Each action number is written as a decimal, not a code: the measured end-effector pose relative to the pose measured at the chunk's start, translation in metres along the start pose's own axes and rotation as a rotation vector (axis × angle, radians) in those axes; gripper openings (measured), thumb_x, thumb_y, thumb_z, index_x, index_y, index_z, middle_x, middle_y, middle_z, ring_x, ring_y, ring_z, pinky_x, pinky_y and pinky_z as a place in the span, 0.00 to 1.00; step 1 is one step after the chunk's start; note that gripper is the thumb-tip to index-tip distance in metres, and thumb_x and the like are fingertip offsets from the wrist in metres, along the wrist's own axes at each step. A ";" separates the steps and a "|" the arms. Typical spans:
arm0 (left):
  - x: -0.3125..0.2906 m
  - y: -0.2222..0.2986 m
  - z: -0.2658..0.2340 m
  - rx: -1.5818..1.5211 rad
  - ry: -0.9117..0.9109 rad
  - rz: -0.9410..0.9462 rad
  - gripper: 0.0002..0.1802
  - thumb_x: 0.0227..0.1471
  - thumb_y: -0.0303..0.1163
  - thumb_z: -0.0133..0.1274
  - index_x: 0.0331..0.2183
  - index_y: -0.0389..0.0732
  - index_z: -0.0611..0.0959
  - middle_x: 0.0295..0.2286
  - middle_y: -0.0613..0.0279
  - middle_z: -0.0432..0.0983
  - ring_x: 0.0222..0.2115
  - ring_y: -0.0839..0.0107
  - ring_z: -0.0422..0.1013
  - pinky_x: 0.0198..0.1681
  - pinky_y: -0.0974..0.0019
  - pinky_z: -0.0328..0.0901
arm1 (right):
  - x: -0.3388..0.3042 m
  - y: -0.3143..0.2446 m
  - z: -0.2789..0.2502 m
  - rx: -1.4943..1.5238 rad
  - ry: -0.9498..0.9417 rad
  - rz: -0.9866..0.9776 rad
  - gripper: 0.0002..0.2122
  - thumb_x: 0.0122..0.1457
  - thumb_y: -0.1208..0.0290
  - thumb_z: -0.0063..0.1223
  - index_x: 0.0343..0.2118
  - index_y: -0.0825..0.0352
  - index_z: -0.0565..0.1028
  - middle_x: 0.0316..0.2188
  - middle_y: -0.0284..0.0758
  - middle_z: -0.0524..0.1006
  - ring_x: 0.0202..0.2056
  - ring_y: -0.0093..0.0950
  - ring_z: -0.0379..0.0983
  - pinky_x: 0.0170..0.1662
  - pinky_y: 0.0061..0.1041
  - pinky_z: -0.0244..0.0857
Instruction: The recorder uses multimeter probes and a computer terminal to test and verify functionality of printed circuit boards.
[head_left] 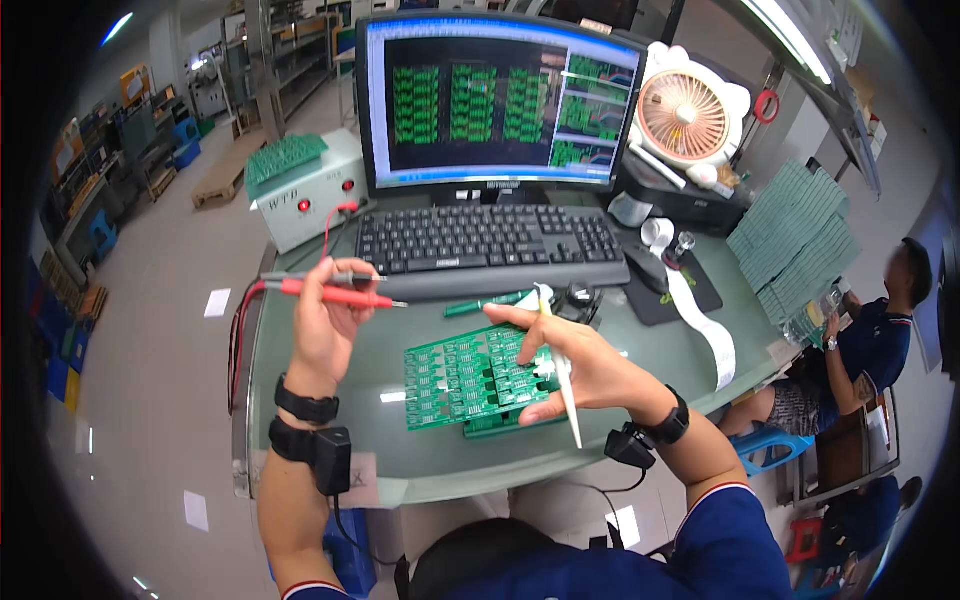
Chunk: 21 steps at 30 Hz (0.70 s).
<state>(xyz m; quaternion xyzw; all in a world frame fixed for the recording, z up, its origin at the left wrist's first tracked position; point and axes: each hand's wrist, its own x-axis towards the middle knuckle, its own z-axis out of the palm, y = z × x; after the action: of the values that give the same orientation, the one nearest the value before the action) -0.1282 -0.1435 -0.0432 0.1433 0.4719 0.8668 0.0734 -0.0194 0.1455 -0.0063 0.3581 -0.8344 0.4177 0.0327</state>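
Observation:
My left hand [330, 325] is closed around a red test probe [335, 294] and a black test probe [325, 278], their metal tips pointing right. A green circuit board panel [450, 378] lies in front of me, divided into rows of small boards. My right hand [585, 365] grips its right edge, fingers on top and thumb by the near corner. Tucked in the same hand is a slim white tool [565, 385] tapering to a point toward me; its exact kind does not show. More green boards [500, 425] show under the panel's near edge.
A monitor [490, 100] shows board pictures behind a black keyboard [490, 238]. A green pen [488, 304] lies before it. At left stands a white instrument box [310, 195]; at right are a mouse [648, 268], paper strip [700, 320], fan [685, 115] and stacked boards [795, 240]. A co-worker [870, 340] sits beyond.

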 end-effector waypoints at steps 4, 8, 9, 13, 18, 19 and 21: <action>-0.016 0.018 0.010 0.103 -0.091 -0.060 0.24 0.61 0.44 0.35 0.29 0.36 0.78 0.27 0.59 0.75 0.26 0.73 0.69 0.29 0.71 0.63 | -0.020 0.017 0.005 -0.260 -0.203 -0.060 0.27 0.40 0.52 0.70 0.36 0.63 0.69 0.63 0.43 0.58 0.63 0.45 0.51 0.63 0.44 0.45; -0.030 0.024 0.022 0.340 -0.459 -0.173 0.29 0.61 0.44 0.34 0.20 0.34 0.78 0.20 0.57 0.72 0.23 0.69 0.66 0.32 0.67 0.61 | -0.010 0.004 -0.001 -0.302 -0.102 -0.037 0.23 0.46 0.55 0.67 0.39 0.63 0.72 0.56 0.41 0.67 0.60 0.43 0.59 0.61 0.43 0.51; -0.034 0.027 0.025 0.426 -0.606 -0.243 0.30 0.60 0.44 0.34 0.19 0.34 0.78 0.20 0.57 0.72 0.23 0.69 0.66 0.31 0.67 0.61 | -0.002 0.002 0.002 -0.295 -0.103 -0.041 0.23 0.46 0.55 0.67 0.39 0.63 0.72 0.56 0.41 0.67 0.60 0.43 0.59 0.61 0.43 0.51; -0.036 0.031 0.057 0.571 -0.836 -0.546 0.26 0.61 0.42 0.39 0.22 0.35 0.80 0.23 0.57 0.75 0.28 0.70 0.71 0.34 0.68 0.63 | 0.028 -0.002 0.026 0.238 0.082 0.093 0.14 0.56 0.63 0.60 0.38 0.67 0.73 0.26 0.34 0.76 0.28 0.23 0.75 0.31 0.22 0.68; -0.035 0.018 0.066 0.612 -0.855 -0.630 0.28 0.64 0.48 0.35 0.32 0.34 0.81 0.30 0.58 0.77 0.35 0.69 0.73 0.44 0.68 0.65 | 0.054 -0.006 0.035 0.673 -0.028 0.377 0.12 0.60 0.62 0.56 0.36 0.67 0.73 0.19 0.27 0.71 0.20 0.13 0.64 0.22 0.16 0.57; -0.034 0.017 0.059 0.608 -0.858 -0.633 0.28 0.64 0.48 0.35 0.32 0.34 0.81 0.30 0.58 0.77 0.35 0.69 0.73 0.44 0.68 0.65 | 0.056 -0.005 0.033 0.688 -0.016 0.363 0.12 0.60 0.61 0.55 0.34 0.66 0.73 0.20 0.26 0.71 0.20 0.12 0.64 0.22 0.16 0.56; -0.029 0.012 0.040 0.614 -0.779 -0.438 0.30 0.63 0.52 0.36 0.32 0.35 0.81 0.29 0.60 0.77 0.34 0.71 0.72 0.43 0.68 0.65 | 0.054 -0.007 0.022 0.630 0.115 0.493 0.10 0.58 0.63 0.58 0.31 0.64 0.72 0.19 0.25 0.71 0.20 0.11 0.63 0.19 0.13 0.54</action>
<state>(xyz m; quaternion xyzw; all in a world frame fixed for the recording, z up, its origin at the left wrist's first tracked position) -0.0875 -0.1257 -0.0182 0.3673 0.6602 0.5361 0.3766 -0.0497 0.0965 0.0031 0.1160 -0.7233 0.6676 -0.1331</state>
